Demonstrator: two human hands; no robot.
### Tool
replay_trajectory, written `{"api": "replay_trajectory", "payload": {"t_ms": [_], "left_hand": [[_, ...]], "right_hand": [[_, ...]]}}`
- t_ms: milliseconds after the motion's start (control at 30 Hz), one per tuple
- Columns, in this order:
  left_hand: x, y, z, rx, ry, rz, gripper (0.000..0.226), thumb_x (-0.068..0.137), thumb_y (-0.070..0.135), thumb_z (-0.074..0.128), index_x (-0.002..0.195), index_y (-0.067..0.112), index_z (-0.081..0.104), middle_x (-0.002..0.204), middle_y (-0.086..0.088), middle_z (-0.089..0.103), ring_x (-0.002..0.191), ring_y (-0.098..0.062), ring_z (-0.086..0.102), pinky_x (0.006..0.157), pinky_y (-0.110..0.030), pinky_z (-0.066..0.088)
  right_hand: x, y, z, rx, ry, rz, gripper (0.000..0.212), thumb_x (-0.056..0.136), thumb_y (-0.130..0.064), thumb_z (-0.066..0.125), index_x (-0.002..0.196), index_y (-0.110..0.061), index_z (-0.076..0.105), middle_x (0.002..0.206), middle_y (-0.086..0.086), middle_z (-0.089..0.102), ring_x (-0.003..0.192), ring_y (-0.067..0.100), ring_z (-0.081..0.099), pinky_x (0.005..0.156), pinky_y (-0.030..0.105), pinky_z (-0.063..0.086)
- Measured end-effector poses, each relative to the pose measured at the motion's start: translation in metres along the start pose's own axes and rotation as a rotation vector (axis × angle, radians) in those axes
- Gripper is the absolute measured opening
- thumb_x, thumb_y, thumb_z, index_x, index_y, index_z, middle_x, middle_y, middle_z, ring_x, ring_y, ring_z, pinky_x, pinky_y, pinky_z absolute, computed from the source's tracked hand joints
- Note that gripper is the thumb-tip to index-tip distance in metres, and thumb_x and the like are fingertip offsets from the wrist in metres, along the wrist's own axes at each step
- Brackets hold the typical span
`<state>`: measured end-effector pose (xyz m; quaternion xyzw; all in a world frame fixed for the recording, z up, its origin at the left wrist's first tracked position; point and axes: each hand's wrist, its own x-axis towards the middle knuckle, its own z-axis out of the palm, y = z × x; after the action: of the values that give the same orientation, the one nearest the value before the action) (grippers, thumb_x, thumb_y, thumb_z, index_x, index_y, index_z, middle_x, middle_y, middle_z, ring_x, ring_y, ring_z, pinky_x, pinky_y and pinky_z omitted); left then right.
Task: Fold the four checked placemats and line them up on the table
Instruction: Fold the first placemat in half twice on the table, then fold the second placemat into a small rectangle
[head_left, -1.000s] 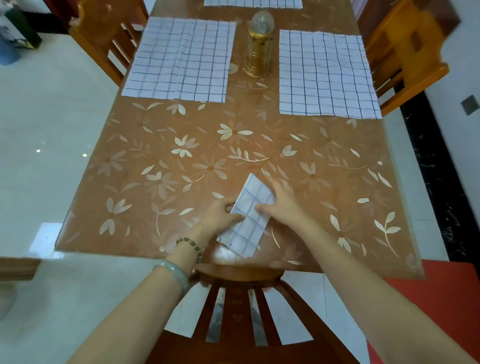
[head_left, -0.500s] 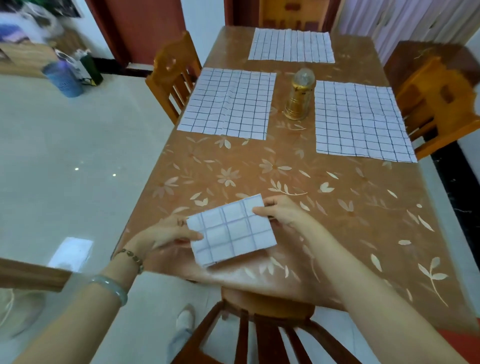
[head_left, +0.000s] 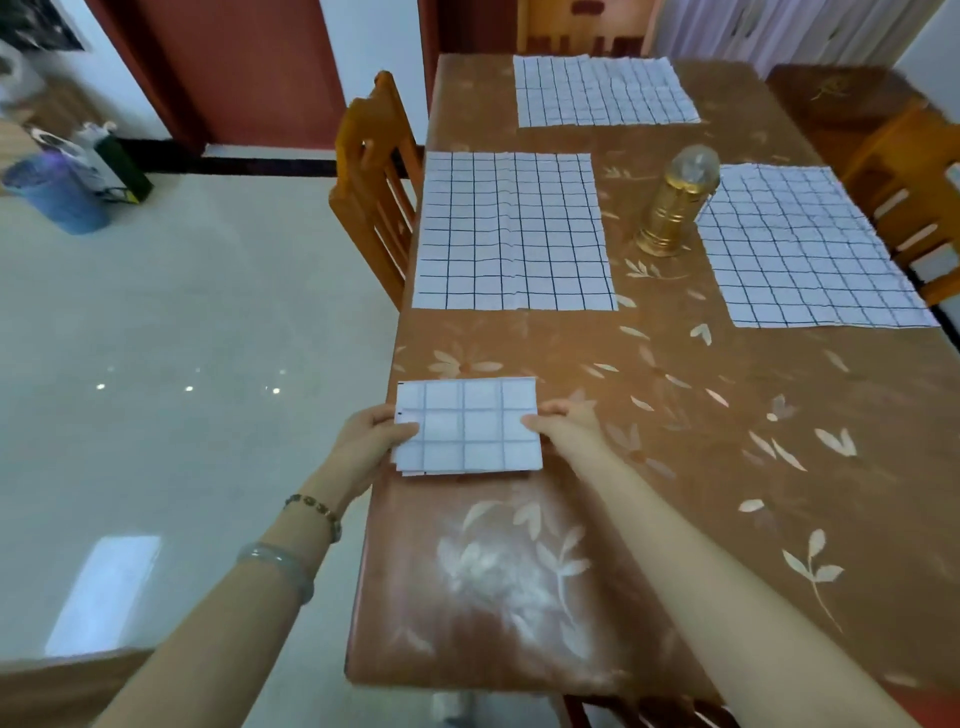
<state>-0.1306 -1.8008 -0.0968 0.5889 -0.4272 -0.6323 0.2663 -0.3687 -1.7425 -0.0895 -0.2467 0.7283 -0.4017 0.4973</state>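
Observation:
A folded checked placemat (head_left: 467, 426), a small white rectangle with dark grid lines, lies at the left edge of the brown flowered table (head_left: 675, 415). My left hand (head_left: 371, 441) pinches its left side and my right hand (head_left: 566, 423) pinches its right side. Three more checked placemats lie flat and unfolded further back: one at the left (head_left: 511, 231), one at the right (head_left: 805, 249), and one at the far end (head_left: 602, 91).
A gold lantern-like ornament (head_left: 672, 208) stands between the two nearer flat placemats. Wooden chairs stand at the left side (head_left: 374, 182) and at the right side (head_left: 914, 171) of the table. A blue bin (head_left: 57, 192) and bags sit on the pale floor at far left.
Both hands carried the folded placemat from the near middle of the table to its left edge and turned it square to the table. The view shifted left and up.

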Motion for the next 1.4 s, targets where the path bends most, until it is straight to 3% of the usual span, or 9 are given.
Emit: {"api": "replay_trajectory", "payload": {"t_ms": [133,267,533,700,800,867,1033,1300,1400], "left_hand": [[0.053,0.017,-0.007,0.109,0.184,0.068,0.009,0.080,0.004,0.073,0.086,0.006,0.067,0.077,-0.004,0.067,0.068,-0.018,0.062,0.067,-0.027,0.051],[0.097,0.025,-0.001,0.206,0.257,0.084,0.016,0.077,0.010,0.077,0.089,0.005,0.069,0.082,-0.006,0.068,0.073,-0.018,0.062,0.076,-0.030,0.051],[0.131,0.017,0.005,0.408,0.333,0.140,0.016,0.081,0.016,0.074,0.092,0.009,0.064,0.087,-0.003,0.065,0.077,-0.017,0.058,0.072,-0.024,0.042],[0.132,0.009,0.010,0.565,0.389,0.250,0.037,0.084,0.022,0.069,0.116,0.008,0.057,0.102,-0.007,0.063,0.099,-0.026,0.058,0.083,-0.033,0.046],[0.126,0.001,0.011,0.859,0.412,0.502,0.044,0.092,0.028,0.057,0.129,0.007,0.049,0.125,-0.014,0.056,0.113,-0.033,0.051,0.095,-0.044,0.041],[0.123,-0.009,0.012,1.134,0.289,0.686,0.049,0.096,0.031,0.044,0.138,0.007,0.045,0.140,-0.015,0.049,0.127,-0.034,0.046,0.104,-0.046,0.034],[0.120,-0.035,0.019,1.451,0.056,0.653,0.066,0.096,0.046,0.018,0.145,0.007,0.039,0.150,-0.012,0.039,0.140,-0.029,0.036,0.116,-0.048,0.002],[0.096,-0.001,0.024,1.499,0.029,0.628,0.086,0.081,0.056,-0.010,0.154,0.014,0.009,0.162,-0.005,0.008,0.149,-0.021,0.002,0.115,-0.045,-0.015],[0.061,0.022,0.033,1.373,0.096,0.670,0.085,0.084,0.059,0.002,0.151,0.010,0.022,0.159,-0.008,0.020,0.149,-0.025,0.008,0.117,-0.044,-0.009]], "right_hand": [[0.044,-0.021,0.031,-0.056,0.153,-0.061,0.017,0.077,-0.002,0.072,0.093,0.002,0.067,0.090,0.010,0.065,0.082,0.017,0.056,0.066,0.021,0.042],[0.085,-0.027,0.043,-0.203,0.257,-0.075,0.011,0.076,-0.015,0.075,0.081,-0.014,0.066,0.087,0.003,0.065,0.084,0.017,0.057,0.075,0.025,0.043],[0.119,-0.018,0.056,-0.355,0.296,-0.089,0.010,0.080,-0.017,0.071,0.084,-0.008,0.070,0.092,0.007,0.070,0.081,0.019,0.058,0.067,0.023,0.037],[0.118,-0.009,0.060,-0.463,0.328,-0.193,0.023,0.083,-0.022,0.067,0.100,-0.006,0.065,0.100,0.011,0.065,0.095,0.027,0.059,0.076,0.032,0.045],[0.109,0.000,0.064,-0.780,0.337,-0.441,0.043,0.090,-0.030,0.054,0.126,-0.007,0.052,0.123,0.016,0.051,0.113,0.034,0.047,0.095,0.042,0.040],[0.102,0.010,0.069,-1.044,0.245,-0.616,0.054,0.094,-0.035,0.038,0.140,-0.007,0.040,0.143,0.021,0.040,0.131,0.038,0.036,0.106,0.047,0.031],[0.097,0.030,0.074,-1.366,0.002,-0.529,0.080,0.083,-0.049,-0.009,0.151,-0.010,0.006,0.159,0.012,0.005,0.147,0.024,0.001,0.117,0.044,-0.003],[0.065,-0.019,0.059,-1.293,-0.175,-0.427,0.067,0.096,-0.049,0.032,0.152,-0.023,0.005,0.159,0.011,-0.003,0.146,0.025,-0.009,0.116,0.046,-0.007],[0.030,-0.041,0.032,-1.296,-0.200,-0.448,0.074,0.091,-0.053,0.041,0.151,-0.025,0.009,0.158,0.011,0.011,0.146,0.027,0.004,0.116,0.047,-0.004]]}}
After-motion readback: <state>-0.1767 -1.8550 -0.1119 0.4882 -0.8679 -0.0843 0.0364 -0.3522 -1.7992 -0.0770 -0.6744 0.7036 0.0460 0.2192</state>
